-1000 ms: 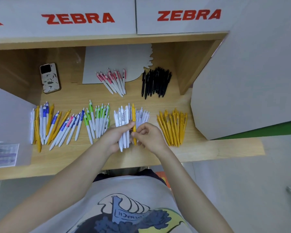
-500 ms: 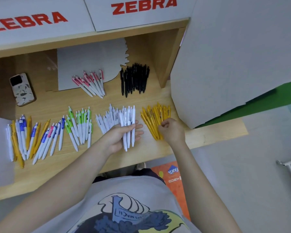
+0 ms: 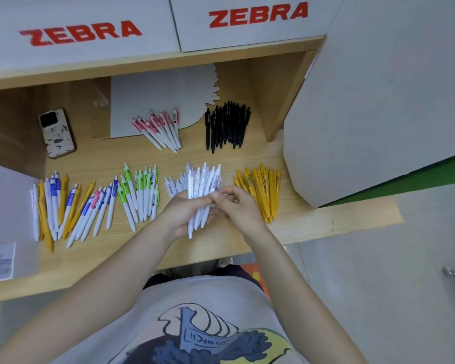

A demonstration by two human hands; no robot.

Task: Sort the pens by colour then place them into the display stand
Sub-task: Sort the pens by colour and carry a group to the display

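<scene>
Returning from the yellow pile [image 3: 260, 191], the right hand [image 3: 237, 206] pinches at the white pens [image 3: 202, 190] the left hand [image 3: 187, 214] grips — stray yellow gone, bundle sorted.

Bright even indoor light, soft shadows under shelf, slight motion blur, wide-angle edge bending

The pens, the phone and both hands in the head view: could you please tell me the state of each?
White pens: bunched, gripped in the left hand.
Right hand: fingertips pinching at the bunch.
Yellow pens: sorted pile, lying on the desk.
Black pens: sorted pile, lying.
Pink pens: sorted pile, lying.
Green pens: sorted pile, lying.
Mixed pens: unsorted, at far left.
Phone: face down.
</scene>
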